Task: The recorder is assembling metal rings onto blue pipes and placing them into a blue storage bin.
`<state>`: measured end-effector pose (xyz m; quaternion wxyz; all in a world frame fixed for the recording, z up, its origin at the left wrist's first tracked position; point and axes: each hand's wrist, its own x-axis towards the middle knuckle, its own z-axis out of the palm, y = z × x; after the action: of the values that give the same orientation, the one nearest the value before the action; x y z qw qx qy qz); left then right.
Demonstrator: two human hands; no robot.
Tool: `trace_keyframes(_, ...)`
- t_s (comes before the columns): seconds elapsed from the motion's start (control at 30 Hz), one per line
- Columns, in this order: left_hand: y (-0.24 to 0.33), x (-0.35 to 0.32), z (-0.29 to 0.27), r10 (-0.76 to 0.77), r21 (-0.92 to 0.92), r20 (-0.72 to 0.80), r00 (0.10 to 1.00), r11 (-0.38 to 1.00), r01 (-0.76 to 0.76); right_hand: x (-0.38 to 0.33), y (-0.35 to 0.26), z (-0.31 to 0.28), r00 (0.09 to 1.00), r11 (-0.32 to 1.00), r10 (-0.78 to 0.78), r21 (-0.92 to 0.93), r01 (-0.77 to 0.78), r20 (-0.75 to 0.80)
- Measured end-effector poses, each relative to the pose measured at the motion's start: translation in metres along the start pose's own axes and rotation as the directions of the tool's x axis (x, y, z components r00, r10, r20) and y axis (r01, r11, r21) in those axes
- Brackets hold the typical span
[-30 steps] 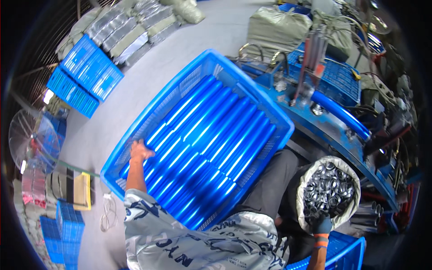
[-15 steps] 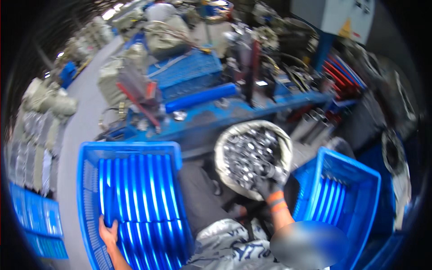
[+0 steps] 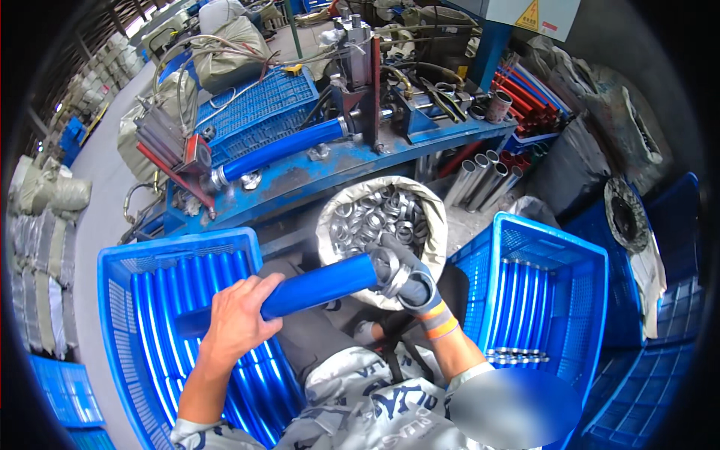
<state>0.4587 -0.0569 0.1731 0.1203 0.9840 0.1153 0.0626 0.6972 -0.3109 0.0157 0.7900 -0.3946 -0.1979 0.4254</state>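
My left hand is wrapped around a long blue metal tube, which slants up to the right across my lap. My right hand, in a dark grey glove with an orange-banded cuff, grips silver metal rings at the tube's right end. Whether a ring sits on the tube or only touches its end, I cannot tell. Just beyond that hand stands a pale cloth sack full of loose silver rings. Under my left forearm, a blue plastic crate holds rows of blue tubes.
A second blue crate at the right holds blue tubes with silver ends. Ahead is a blue workbench with another blue tube clamped in a machine. Silver pipes stand beyond the sack.
My left hand has lifted a tube from the left crate and brought it over my lap. My right hand has come up out of the sack with rings to the tube's end.
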Motion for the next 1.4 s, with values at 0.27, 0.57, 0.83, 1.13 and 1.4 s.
trace_keyframes(0.27,-0.009,-0.001,0.002,-0.008,-0.008,0.054,0.998,1.000,0.008,-0.004,-0.005,-0.003,0.981,0.955,-0.148,-0.239,0.174,0.122)
trace_keyframes(0.57,-0.025,-0.002,0.038,-0.052,-0.076,-0.032,0.998,0.996,0.049,0.012,0.015,-0.023,0.983,0.919,-0.138,-0.356,0.173,0.122)
trace_keyframes(0.83,-0.045,-0.024,0.087,-0.596,-0.968,-0.189,0.780,0.247,-0.046,0.006,0.081,-0.085,0.905,0.959,0.233,-0.070,-0.275,-0.354)
trace_keyframes(1.13,0.000,-0.023,0.134,-0.709,-0.929,0.044,0.704,-0.288,-0.232,-0.021,0.043,-0.039,0.971,0.953,0.185,0.269,-0.140,-0.150)
trace_keyframes(1.4,0.001,-0.028,0.150,-0.724,-0.935,0.010,0.690,-0.252,-0.251,-0.015,0.028,-0.006,0.995,0.978,-0.093,0.183,0.099,-0.040)
